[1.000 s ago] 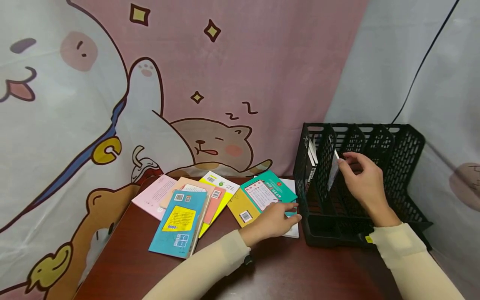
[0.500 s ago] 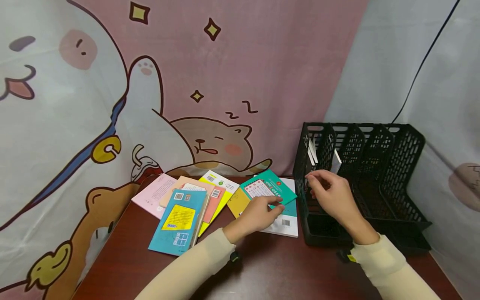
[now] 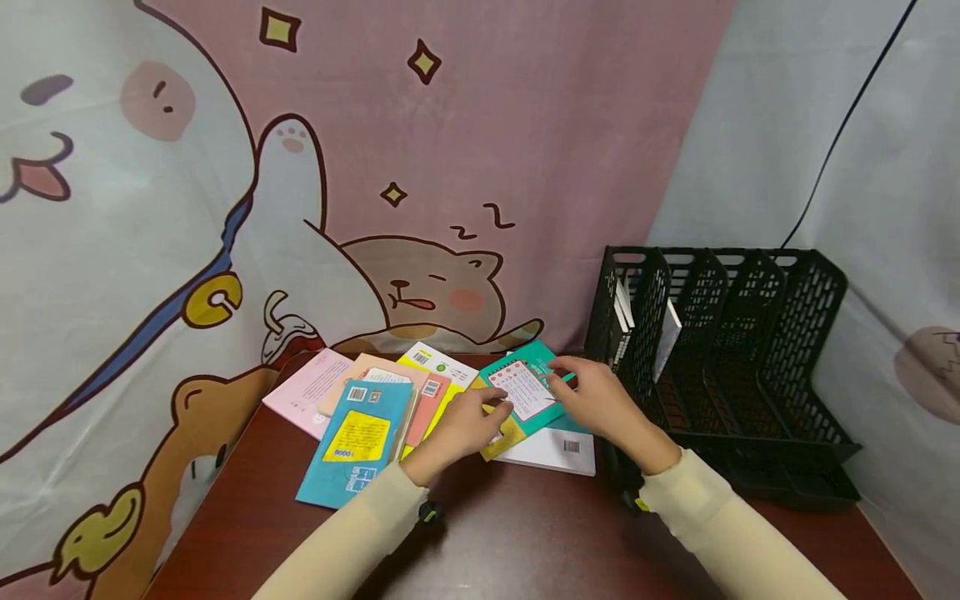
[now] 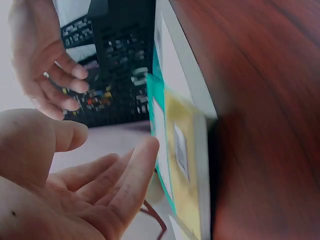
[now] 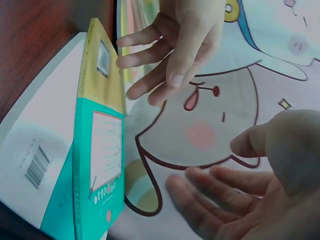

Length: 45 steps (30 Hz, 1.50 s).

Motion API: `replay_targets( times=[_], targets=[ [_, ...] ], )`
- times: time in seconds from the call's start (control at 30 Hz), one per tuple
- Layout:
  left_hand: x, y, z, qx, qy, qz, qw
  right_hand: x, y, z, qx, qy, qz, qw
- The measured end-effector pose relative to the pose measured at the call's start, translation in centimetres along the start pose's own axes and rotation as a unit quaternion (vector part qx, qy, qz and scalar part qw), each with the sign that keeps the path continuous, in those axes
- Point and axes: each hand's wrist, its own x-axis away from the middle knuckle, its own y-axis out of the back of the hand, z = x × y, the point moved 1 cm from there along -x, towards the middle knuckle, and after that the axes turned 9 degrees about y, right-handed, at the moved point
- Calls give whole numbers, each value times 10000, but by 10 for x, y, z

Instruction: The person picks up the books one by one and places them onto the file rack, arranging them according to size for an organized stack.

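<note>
A teal and yellow book (image 3: 522,395) lies on top of a white and teal book (image 3: 543,457) on the table. My left hand (image 3: 460,427) hovers over the left side of the upper book, fingers spread and loosely bent, holding nothing. Over that book's right side is my right hand (image 3: 606,407), also relaxed and without anything in its grasp. In the left wrist view a gap shows between the left hand (image 4: 95,185) and the book. The right wrist view shows the right hand (image 5: 235,195) apart from it too.
A black divided desk file rack (image 3: 757,450) stands at the right, with thin books in its two leftmost slots, one a white book (image 3: 667,337). Left of my left hand lie a blue book (image 3: 360,450), a pink book (image 3: 311,392) and a yellow one (image 3: 442,367), overlapping others.
My right hand has let go of the white book in the rack's second slot and moved left over the teal and yellow book. My left hand has moved left across it.
</note>
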Motion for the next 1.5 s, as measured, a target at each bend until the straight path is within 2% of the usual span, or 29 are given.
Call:
replay_targets(
  times=[0.17, 0.3, 0.57, 0.83, 1.0, 1.2, 1.43, 1.5],
  targets=[
    [3, 14, 19, -144, 329, -103, 9993, -24, -21, -2, 367, -110, 506, 9980],
    [8, 21, 28, -305, 652, -112, 9973, -40, -33, -10, 648, -441, 926, 9926],
    [15, 25, 36, -751, 829, -187, 9935, -62, -41, -30, 782, -1132, 1361, 9811],
    [16, 24, 38, -1042, 1124, -340, 9876, -71, -41, -46, 1065, -1420, 1730, 9688],
    [13, 18, 41, -1176, 1119, -298, 9863, -71, -40, -53, 1107, -1560, 1932, 9623],
    [11, 16, 42, -1150, 1152, -298, 9862, -73, -39, -58, 1056, -1601, 1971, 9614],
    [10, 14, 40, -1168, 1371, -214, 9834, -75, -39, -59, 933, -1922, 1957, 9571],
    [10, 14, 39, -1221, 1393, -243, 9824, -74, -38, -60, 913, -1942, 1883, 9584]
  ],
)
